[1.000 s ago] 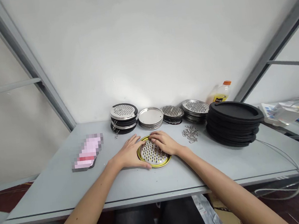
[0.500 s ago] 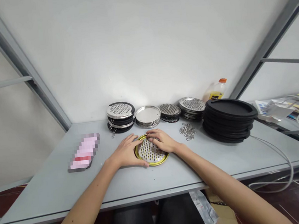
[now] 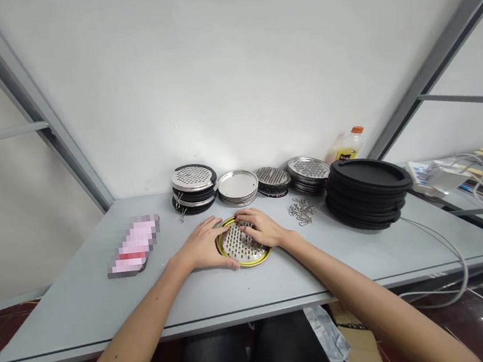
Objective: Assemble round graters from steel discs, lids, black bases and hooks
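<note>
A round yellow-rimmed dish (image 3: pixel 256 263) lies on the grey table, with a perforated metal grater disc (image 3: pixel 243 249) inside its rim. My left hand (image 3: pixel 207 244) rests around the left edge of the dish, thumb and fingers spread wide apart. From the upper right, my right hand (image 3: pixel 260 227) lies over the disc and the rim, its fingertips on the metal; its fingers are partly spread. Behind the dish stand a stack of plain metal discs (image 3: pixel 237 185) and a stack of black-edged grater sets (image 3: pixel 193 179) with clips hanging from it.
Metal clips (image 3: pixel 301 211) lie right of the hands. Further right are a tall stack of black round trays (image 3: pixel 370 193) and a bottle (image 3: pixel 349 145). More grater discs (image 3: pixel 309 169) stand by the wall. A phone (image 3: pixel 134 247) lies at left.
The whole view has shifted very slightly. Both hands keep the same places on the dish and disc.
</note>
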A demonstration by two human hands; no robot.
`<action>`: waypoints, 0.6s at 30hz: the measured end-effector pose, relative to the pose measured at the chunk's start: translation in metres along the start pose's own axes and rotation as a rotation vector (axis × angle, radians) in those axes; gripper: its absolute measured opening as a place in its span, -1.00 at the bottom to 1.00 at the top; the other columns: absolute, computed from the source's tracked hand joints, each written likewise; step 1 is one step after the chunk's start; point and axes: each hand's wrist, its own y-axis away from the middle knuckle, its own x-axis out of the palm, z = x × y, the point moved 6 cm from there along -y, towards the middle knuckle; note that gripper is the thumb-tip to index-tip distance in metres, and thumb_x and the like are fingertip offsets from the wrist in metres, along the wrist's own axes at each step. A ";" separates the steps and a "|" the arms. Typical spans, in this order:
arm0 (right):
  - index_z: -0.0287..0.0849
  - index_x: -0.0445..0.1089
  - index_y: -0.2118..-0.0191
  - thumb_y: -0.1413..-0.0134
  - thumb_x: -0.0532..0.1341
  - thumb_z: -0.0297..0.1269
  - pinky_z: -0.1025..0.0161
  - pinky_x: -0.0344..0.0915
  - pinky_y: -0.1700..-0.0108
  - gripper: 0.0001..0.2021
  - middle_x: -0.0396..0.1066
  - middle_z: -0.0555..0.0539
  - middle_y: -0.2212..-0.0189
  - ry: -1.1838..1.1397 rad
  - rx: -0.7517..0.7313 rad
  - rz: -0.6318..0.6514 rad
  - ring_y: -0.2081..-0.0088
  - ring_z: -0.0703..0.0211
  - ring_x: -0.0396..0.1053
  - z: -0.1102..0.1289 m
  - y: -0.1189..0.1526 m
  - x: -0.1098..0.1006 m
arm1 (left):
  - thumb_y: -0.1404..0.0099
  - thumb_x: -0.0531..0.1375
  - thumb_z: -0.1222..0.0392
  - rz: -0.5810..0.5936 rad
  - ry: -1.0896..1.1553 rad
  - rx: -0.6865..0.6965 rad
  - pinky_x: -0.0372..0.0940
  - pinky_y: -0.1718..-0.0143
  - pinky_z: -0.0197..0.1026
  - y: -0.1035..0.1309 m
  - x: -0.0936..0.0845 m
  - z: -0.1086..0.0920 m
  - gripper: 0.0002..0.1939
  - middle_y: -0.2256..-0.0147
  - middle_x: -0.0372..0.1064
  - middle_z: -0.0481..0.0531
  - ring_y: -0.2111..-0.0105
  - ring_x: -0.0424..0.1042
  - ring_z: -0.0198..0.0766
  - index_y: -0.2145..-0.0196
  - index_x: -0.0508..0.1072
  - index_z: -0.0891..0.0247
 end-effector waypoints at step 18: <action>-0.21 0.48 0.04 -0.20 0.09 -0.32 0.09 0.23 -0.12 -0.70 0.42 -0.16 -0.02 0.036 0.040 -0.034 -0.03 0.03 0.35 0.002 0.001 -0.001 | 0.27 0.26 -0.52 0.039 -0.039 -0.032 -0.03 -0.25 0.15 -0.001 0.000 -0.001 0.17 -0.28 0.04 0.26 -0.28 -0.03 0.21 -0.21 0.28 0.21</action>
